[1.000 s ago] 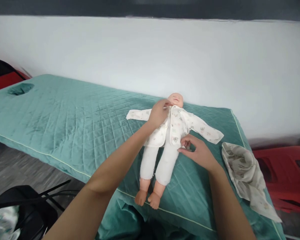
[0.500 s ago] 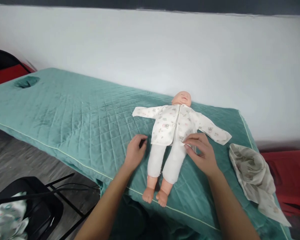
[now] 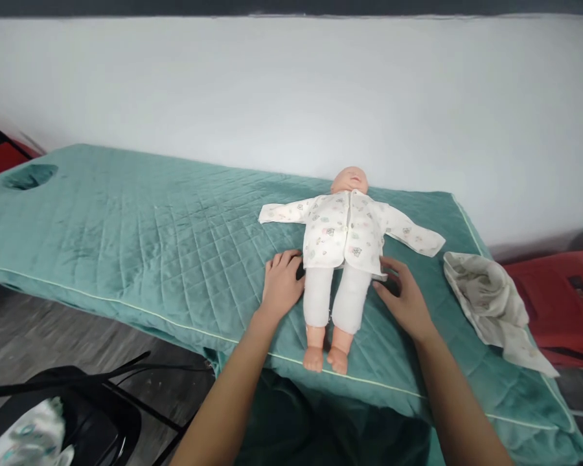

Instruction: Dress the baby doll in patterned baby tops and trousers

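Observation:
A baby doll [image 3: 350,180] lies on its back, feet toward me, on a green quilted bed cover [image 3: 175,233]. It wears a white baby shirt [image 3: 328,226] with small printed figures, closed down the front, its sleeves spread sideways. White leggings [image 3: 318,296] cover the legs down to the ankles. My left hand [image 3: 282,283] rests at the shirt's lower left side, fingers curved and apart, fingertips partly hidden at its edge. At the opposite side, my right hand [image 3: 402,291] has thumb and fingers around the shirt's lower right corner; the exact contact is partly hidden.
A crumpled pale garment [image 3: 486,304] lies near the bed's right end. Beyond it stands a red object [image 3: 558,298]. A black chair [image 3: 92,414] holding printed cloth [image 3: 29,433] stands at lower left. A white wall [image 3: 291,97] runs behind the bed.
My left hand has moved right to the shirt's side. My right hand has shifted from the front hem to the right side. The shirt front lies straighter, its halves together; the view has shifted slightly.

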The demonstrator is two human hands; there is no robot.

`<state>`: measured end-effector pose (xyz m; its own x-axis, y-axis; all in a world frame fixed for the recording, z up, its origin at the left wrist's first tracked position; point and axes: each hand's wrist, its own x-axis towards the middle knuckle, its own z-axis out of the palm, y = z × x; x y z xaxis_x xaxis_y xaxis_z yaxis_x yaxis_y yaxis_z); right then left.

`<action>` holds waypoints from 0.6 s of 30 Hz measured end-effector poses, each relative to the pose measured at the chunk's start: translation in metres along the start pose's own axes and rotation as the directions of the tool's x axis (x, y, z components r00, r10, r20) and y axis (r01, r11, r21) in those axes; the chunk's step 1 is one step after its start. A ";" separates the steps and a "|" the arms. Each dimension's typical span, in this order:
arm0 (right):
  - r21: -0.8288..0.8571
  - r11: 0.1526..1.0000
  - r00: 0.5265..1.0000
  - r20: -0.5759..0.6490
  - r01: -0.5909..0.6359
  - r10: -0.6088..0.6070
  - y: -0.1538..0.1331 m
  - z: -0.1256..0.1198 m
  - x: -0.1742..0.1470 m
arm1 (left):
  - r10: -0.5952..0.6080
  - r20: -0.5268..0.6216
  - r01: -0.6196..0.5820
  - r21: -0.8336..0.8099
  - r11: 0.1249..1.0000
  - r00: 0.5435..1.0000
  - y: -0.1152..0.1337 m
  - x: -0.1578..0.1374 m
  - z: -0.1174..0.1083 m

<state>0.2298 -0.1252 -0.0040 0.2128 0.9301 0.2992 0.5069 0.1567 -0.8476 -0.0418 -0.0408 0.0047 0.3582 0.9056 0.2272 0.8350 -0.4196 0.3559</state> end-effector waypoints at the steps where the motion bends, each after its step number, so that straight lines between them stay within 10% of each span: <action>1: -0.044 0.999 0.999 -0.043 -0.025 0.023 -0.001 0.003 -0.001 | 0.023 0.012 -0.023 0.008 1.000 1.000 0.001 0.002 0.000; 6: -0.193 0.950 0.938 -0.294 -0.245 0.182 -0.011 0.018 0.002 | 0.093 0.039 -0.093 0.005 0.996 0.995 0.008 0.014 0.004; 18: -0.243 0.895 0.909 -0.287 -0.374 0.302 -0.019 0.017 -0.004 | -0.050 -0.152 0.018 -0.203 0.979 0.987 0.000 0.001 0.005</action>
<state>0.2050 -0.1260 0.0034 0.5867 0.7973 0.1420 0.5772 -0.2886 -0.7639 -0.0391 -0.0398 0.0005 0.2488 0.9054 0.3439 0.7394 -0.4069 0.5363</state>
